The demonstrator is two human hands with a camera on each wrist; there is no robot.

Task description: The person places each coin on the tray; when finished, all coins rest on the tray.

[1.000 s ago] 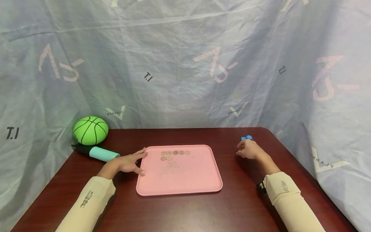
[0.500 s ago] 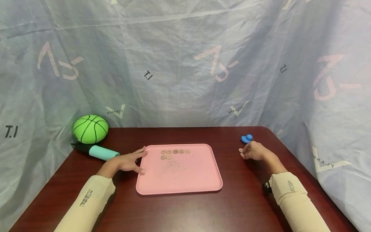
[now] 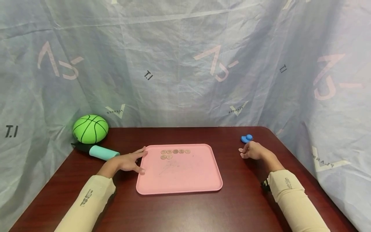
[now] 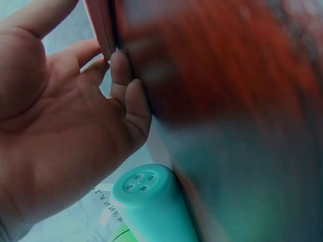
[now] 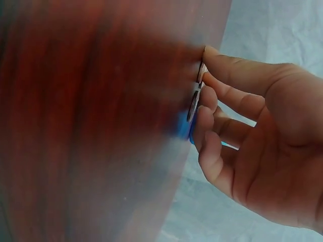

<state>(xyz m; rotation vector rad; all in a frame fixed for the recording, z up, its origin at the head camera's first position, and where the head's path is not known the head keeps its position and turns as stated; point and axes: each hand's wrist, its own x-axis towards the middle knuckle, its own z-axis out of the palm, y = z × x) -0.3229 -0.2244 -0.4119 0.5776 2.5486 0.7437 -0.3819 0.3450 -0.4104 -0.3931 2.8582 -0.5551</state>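
In the head view my left hand [image 3: 128,162] rests at the left rim of a pink tray [image 3: 185,177], its thumb and fingers spread over the edge. The left wrist view has the palm and the curved-in smaller fingers beside the tray's side. Several coins [image 3: 175,151] lie flat on the tray in two rows near its back. At the table's right my right hand [image 3: 253,150] reaches down to the tabletop. Its thumb and a finger pinch a coin [image 5: 200,72] by the edges. Another coin [image 5: 193,107] lies close to the other fingertips.
Behind the right hand sits a small blue cap-shaped object [image 3: 246,139]. A teal-and-black cylinder [image 3: 103,153] lies left of the left hand, its teal end having several holes. A green basketball [image 3: 90,129] stands behind it. Grey cloth [image 3: 179,96] hangs around the dark red table [image 3: 179,212].
My right hand has shifted slightly right and toward me, uncovering the blue object and coins beside the fingertips. In the last half second it stays nearly still. The left hand keeps its place.
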